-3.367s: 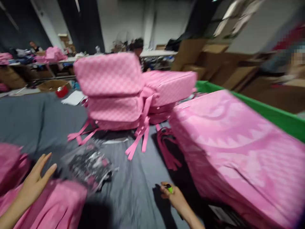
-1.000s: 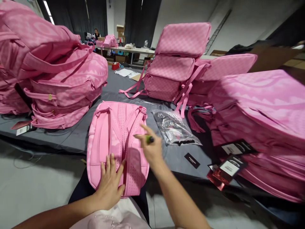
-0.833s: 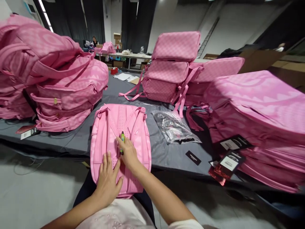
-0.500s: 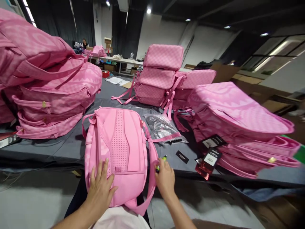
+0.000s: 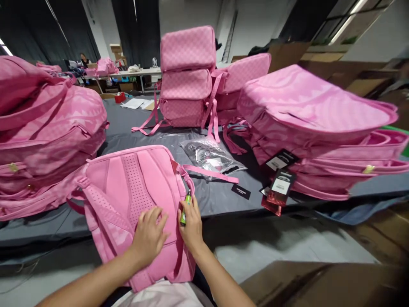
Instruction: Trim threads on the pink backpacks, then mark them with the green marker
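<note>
A pink backpack (image 5: 150, 170) leans on the table edge with its padded, perforated back panel facing me, tilted to the left. My left hand (image 5: 148, 234) rests on the lower part of that panel, fingers loosely bent and apart, holding nothing. At the bag's right side, my right hand (image 5: 191, 224) is closed around a small green tool (image 5: 185, 209) with a dark tip pointing up; its exact kind is unclear. The hand is beside the right shoulder strap, whose loose webbing end (image 5: 217, 174) lies across the table. A strap on the left (image 5: 108, 209) hangs down over the panel.
Pink backpacks are stacked at left (image 5: 57, 123), in the middle (image 5: 187, 83) and at right (image 5: 319, 102). A clear plastic bag (image 5: 207, 155), a black label (image 5: 241, 191) and hang tags (image 5: 281, 185) lie on the dark-covered table (image 5: 220, 204). A person (image 5: 84, 60) is far behind.
The backpack has turned, its top tilting left, and its right webbing has swung onto the table. My left hand has moved right across the panel; my right hand has come against the bag's side.
</note>
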`<state>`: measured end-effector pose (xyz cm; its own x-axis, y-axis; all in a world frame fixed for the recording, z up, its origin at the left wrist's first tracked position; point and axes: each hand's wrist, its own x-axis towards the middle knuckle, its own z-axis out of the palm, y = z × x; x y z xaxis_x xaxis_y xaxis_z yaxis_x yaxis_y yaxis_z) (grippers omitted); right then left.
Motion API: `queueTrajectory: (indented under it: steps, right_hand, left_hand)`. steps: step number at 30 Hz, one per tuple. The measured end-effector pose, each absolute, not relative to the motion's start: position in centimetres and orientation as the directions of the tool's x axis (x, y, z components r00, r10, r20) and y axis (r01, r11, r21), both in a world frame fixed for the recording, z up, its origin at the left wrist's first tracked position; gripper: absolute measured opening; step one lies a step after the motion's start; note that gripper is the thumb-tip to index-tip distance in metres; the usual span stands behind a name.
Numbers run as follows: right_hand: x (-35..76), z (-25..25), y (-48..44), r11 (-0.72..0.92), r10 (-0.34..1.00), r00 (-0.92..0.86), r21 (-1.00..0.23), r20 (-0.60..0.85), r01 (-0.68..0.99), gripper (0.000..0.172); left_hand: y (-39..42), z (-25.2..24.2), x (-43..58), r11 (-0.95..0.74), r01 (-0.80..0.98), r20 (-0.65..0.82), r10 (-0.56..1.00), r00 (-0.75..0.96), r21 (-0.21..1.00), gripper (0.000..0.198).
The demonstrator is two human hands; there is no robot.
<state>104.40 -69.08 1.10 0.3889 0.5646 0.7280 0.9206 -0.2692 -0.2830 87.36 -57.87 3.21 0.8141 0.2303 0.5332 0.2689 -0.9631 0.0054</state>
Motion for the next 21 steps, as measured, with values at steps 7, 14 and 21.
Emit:
queueTrajectory:
  steps: [7,14,21]
  right_hand:
    - [103.9,0.4,-67.8,-0.256,0.569,0.434,-0.351,0.698,0.900,0.044]
    - [104.2,-1.7,-67.4,-0.310,0.507,0.381,-0.249,0.773,0.918,0.063]
    - [104.2,-2.3,-67.8,-0.312,0.570,0.358,-0.207,0.740,0.927,0.063]
  left_hand:
    - [-48.4,15.0,98.9,-0.975,0.010,0.269,-0.052,0.962,-0.224,0.045]
    - [-46.8,15.9,99.9,-0.935,-0.160,0.196,-0.230,0.953,-0.318,0.039]
    - [-43.0,17.9,98.1,-0.954,-0.037,0.272,-0.121,0.955,-0.296,0.042]
